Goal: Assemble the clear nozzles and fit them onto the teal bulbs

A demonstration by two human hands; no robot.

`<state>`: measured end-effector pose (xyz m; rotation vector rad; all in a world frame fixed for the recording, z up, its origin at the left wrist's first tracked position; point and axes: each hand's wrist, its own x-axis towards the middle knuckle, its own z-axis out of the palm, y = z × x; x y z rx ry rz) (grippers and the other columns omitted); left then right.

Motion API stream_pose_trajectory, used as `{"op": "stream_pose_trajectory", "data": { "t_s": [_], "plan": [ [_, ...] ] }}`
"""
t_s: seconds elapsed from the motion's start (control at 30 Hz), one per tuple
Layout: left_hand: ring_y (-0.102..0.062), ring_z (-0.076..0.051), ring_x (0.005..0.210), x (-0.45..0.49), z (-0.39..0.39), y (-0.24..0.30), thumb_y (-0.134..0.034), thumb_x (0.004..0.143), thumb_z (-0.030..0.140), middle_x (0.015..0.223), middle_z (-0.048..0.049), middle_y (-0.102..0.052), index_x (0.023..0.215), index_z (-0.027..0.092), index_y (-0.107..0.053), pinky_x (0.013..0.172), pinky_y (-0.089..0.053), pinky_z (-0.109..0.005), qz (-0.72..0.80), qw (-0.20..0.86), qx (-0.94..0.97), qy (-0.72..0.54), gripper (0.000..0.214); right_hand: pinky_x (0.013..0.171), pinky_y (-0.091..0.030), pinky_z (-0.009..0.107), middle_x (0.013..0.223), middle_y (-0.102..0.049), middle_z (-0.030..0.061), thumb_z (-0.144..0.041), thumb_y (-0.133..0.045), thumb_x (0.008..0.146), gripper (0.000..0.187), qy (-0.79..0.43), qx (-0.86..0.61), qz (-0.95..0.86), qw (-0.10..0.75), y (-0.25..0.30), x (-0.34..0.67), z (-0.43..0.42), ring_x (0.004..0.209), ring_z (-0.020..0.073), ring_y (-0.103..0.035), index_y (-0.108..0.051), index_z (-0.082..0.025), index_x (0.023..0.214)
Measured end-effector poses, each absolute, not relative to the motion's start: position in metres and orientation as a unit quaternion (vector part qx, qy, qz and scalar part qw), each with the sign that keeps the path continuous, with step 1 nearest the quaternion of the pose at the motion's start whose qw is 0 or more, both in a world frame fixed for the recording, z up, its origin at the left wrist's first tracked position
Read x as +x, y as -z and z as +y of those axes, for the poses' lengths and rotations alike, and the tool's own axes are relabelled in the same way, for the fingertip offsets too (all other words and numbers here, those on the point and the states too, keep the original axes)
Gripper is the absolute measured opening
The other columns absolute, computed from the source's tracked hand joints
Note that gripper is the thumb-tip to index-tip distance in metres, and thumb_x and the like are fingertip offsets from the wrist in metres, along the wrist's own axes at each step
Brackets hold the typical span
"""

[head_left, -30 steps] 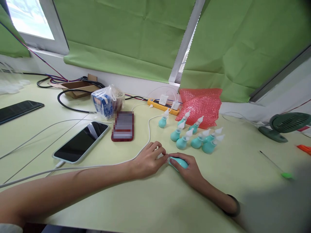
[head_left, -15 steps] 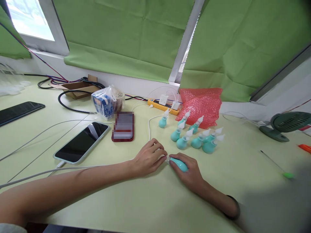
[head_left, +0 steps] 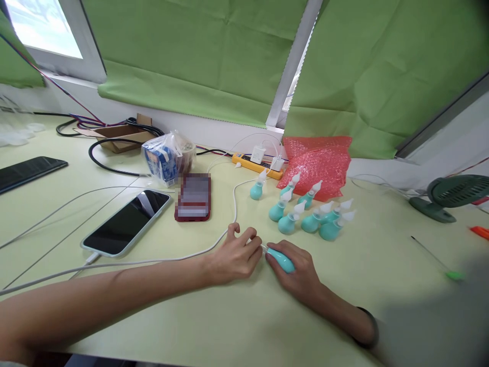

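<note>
The right hand (head_left: 301, 269) is closed around a teal bulb (head_left: 281, 260), which lies on its side low over the desk (head_left: 229, 321), its neck pointing at the other hand. The left hand (head_left: 237, 257) has its fingers bent at the end of that neck; whether they pinch it cannot be told, since the fingertips are hidden. A dark band (head_left: 369, 329) circles the right wrist. A white cable (head_left: 234, 204) runs behind the left hand and along that forearm. Just beyond the hands, seven white-tipped bulbs (head_left: 286, 224) stand grouped, with one more bulb (head_left: 256, 191) a little apart on their left. Behind them are a red bubble-wrap bag (head_left: 317, 163) and, touching its left side, a yellow power strip (head_left: 248, 164) with white chargers (head_left: 257, 154) plugged in. Left of the hands lie a red-cased phone (head_left: 194, 198) with a blurred screen and a pale-cased phone (head_left: 127, 223) with a plug in its end. Farther back sit a clear bag (head_left: 162, 162) around a blue pack and an open carton (head_left: 122, 145). Well to the right stands a green fan (head_left: 460, 191).
</note>
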<state>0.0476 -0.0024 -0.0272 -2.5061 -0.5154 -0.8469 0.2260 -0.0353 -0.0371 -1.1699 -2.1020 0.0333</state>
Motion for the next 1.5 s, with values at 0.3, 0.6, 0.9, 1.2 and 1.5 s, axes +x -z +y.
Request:
{"op": "stream_pose_trajectory", "data": {
  "t_s": [0.3,0.6,0.9,1.2,1.5],
  "plan": [
    [-0.044,-0.02,0.07,0.05,-0.006,0.027,-0.038,0.076,0.005,0.067,-0.0064,-0.051,0.071,0.008,-0.055,0.058,-0.029,-0.035,-0.196,0.262,-0.907,0.266,0.018,0.054,-0.045,0.027,0.068,-0.06,0.0052,-0.017,-0.051,0.075,0.015,-0.014,-0.435,-0.817,0.377,0.036,0.224,-0.034,0.06,0.0153,-0.056,-0.057,-0.015,0.089],
    [-0.044,-0.018,0.075,0.051,0.003,0.028,-0.046,0.076,0.012,0.071,-0.0054,-0.056,0.071,0.012,-0.053,0.06,-0.034,-0.031,-0.227,0.141,-0.879,0.394,0.009,0.064,-0.049,0.028,0.077,-0.066,0.0042,-0.027,-0.055,0.073,0.014,-0.157,-0.54,-0.715,0.416,0.028,0.221,-0.037,0.072,0.0183,-0.061,-0.063,-0.018,0.079],
    [-0.043,-0.018,0.077,0.047,0.014,0.02,-0.047,0.076,0.018,0.071,-0.0034,-0.058,0.069,0.015,-0.056,0.062,-0.033,-0.031,-0.291,0.06,-0.862,0.411,0.011,0.061,-0.05,0.03,0.078,-0.066,0.0054,-0.035,-0.054,0.072,0.02,-0.252,-0.585,-0.645,0.422,0.026,0.223,-0.035,0.068,0.0202,-0.061,-0.063,-0.017,0.077],
    [-0.04,-0.023,0.085,0.035,0.048,0.024,-0.049,0.075,0.019,0.083,-0.0058,-0.053,0.072,0.019,-0.063,0.06,-0.026,-0.033,-0.434,-0.005,-0.871,0.229,0.014,0.066,-0.049,0.029,0.08,-0.065,0.0044,-0.031,-0.061,0.064,0.019,-0.253,-0.555,-0.688,0.393,0.023,0.222,-0.038,0.075,0.0198,-0.059,-0.061,-0.018,0.079],
    [-0.044,-0.02,0.075,0.044,0.003,-0.009,-0.036,0.08,0.042,0.074,-0.007,-0.057,0.085,0.014,-0.056,0.064,-0.029,-0.034,-0.27,0.017,-0.93,0.249,0.035,0.064,-0.046,0.027,0.077,-0.063,0.0038,-0.035,-0.059,0.067,0.021,-0.322,-0.529,-0.678,0.396,0.023,0.22,-0.048,0.072,0.0179,-0.058,-0.056,-0.018,0.079]
  ]
}}
